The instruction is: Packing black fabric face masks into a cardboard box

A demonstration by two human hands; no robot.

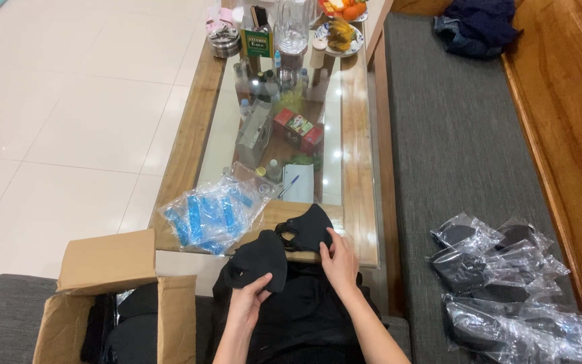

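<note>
1. Over my lap, I see my left hand [247, 303] pinching a black mask [259, 261].
2. My right hand [340, 259] presses fingers on another mask [308, 228], possibly linked, at the table [358, 202] edge.

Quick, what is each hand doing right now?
Left hand: closed on a black face mask.
Right hand: closed on a second black mask.

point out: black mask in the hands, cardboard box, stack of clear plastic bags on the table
black mask [261, 259], head view, on its left cup.
cardboard box [106, 259], head view, on the raised flap.
stack of clear plastic bags [210, 216], head view, on the middle of the stack.
</note>
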